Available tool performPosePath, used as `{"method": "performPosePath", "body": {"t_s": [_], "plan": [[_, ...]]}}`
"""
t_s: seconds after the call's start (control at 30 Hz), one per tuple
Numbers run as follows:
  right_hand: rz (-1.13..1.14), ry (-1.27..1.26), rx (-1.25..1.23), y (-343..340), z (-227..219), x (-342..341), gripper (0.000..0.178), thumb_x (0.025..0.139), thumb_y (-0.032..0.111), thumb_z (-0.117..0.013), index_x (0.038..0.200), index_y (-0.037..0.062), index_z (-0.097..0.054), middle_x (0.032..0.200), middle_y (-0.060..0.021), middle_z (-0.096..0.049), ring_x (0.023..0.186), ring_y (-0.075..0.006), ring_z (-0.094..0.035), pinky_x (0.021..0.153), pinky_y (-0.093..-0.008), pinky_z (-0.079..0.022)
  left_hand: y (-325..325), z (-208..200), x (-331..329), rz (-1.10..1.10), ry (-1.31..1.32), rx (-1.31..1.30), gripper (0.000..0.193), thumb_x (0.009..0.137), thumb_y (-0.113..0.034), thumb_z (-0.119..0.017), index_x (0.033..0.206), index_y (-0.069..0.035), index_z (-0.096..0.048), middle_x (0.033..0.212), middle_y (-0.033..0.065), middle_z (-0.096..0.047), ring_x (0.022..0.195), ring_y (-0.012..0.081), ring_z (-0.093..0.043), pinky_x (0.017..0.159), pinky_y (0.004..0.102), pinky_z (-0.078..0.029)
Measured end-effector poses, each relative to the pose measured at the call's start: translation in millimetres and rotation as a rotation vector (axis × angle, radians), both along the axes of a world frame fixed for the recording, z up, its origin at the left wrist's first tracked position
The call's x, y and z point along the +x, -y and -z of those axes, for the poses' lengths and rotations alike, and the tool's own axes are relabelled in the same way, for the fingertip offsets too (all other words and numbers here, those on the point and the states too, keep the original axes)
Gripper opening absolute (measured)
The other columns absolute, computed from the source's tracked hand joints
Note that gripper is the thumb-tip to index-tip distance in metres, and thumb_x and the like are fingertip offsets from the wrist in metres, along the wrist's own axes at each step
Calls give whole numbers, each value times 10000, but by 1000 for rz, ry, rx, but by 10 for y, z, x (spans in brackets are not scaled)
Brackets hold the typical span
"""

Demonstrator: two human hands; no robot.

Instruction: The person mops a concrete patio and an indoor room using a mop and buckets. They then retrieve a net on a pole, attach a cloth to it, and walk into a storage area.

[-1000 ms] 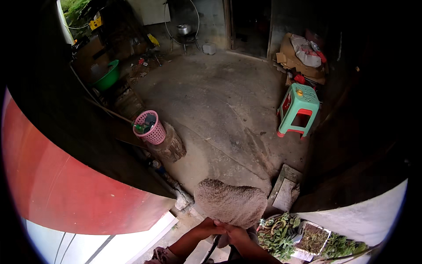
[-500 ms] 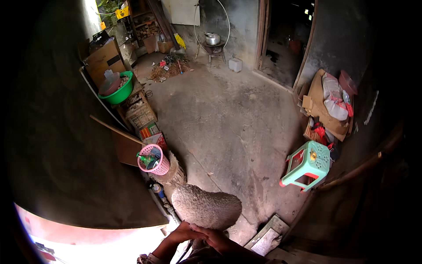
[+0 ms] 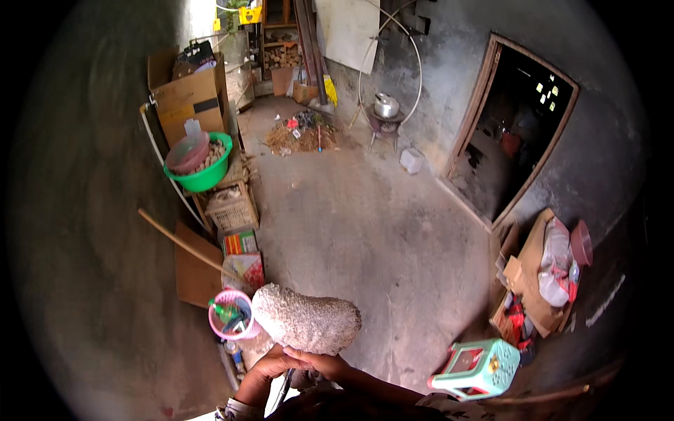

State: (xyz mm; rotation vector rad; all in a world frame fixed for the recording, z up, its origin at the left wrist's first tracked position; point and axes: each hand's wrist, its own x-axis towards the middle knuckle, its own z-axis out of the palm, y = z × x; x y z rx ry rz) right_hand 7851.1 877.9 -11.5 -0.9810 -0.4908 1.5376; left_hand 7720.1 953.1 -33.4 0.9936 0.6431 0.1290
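Observation:
A large mop-like thing (image 3: pixel 309 320) with a shaggy greyish-beige head is in front of me, at the lower middle of the view. My left hand (image 3: pixel 270 364) is closed at its near edge, with my right hand (image 3: pixel 319 363) closed beside and partly over it. The two hands touch each other. A thin rod shows below them, mostly hidden by my hands and sleeves. A pink basket (image 3: pixel 218 327) with green and dark things in it stands just left of the shaggy head.
On the left stand a green basin (image 3: pixel 202 180), a plastic crate (image 3: pixel 234 210) and cardboard boxes (image 3: pixel 184 98). A mint-green stool (image 3: pixel 484 366) lies tipped at the right, near sacks and cardboard (image 3: pixel 528 270). Behind are a sweepings heap (image 3: pixel 309 137), a pot on a stove (image 3: pixel 386 107) and a doorway (image 3: pixel 516 130).
The view has tilted up and turned, so the room sits lower in the picture. The shaggy head has shifted up and left, nearer the pink basket. Both hands keep their grip.

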Motion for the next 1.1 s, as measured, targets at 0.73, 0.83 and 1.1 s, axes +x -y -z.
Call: {"method": "performPosePath", "body": {"t_s": [0.73, 0.83, 1.1], "plan": [[-659, -144, 18, -3993, -119, 3754, 562, 866, 274, -563, 1323, 55, -321, 1054, -55, -588, 919, -182, -568, 800, -337, -465, -3560, -170, 3494, -426, -164, 392, 480, 671, -126, -748, 1078, 23, -543, 973, 99, -609, 884, 212, -590, 777, 338, -467], [-544, 17, 150, -4717, 61, 4110, 445, 812, 339, -629, 1114, 25, -540, 1069, -68, -570, 989, -148, -522, 853, -259, -396, -4080, -135, 3910, -449, -175, 391, 455, 682, -135, -735, 1064, 22, -546, 958, 100, -609, 873, 211, -589, 768, 341, -467], [-755, 442, 468, -6693, 742, 5468, 471, 809, 302, -642, 1174, 30, -520, 1150, -94, -557, 1058, -176, -507, 943, -307, -372, -5890, 9, 4827, -481, -171, 454, 390, 712, -160, -701, 1026, 20, -555, 919, 105, -608, 842, 209, -586, 743, 349, -465]]}}
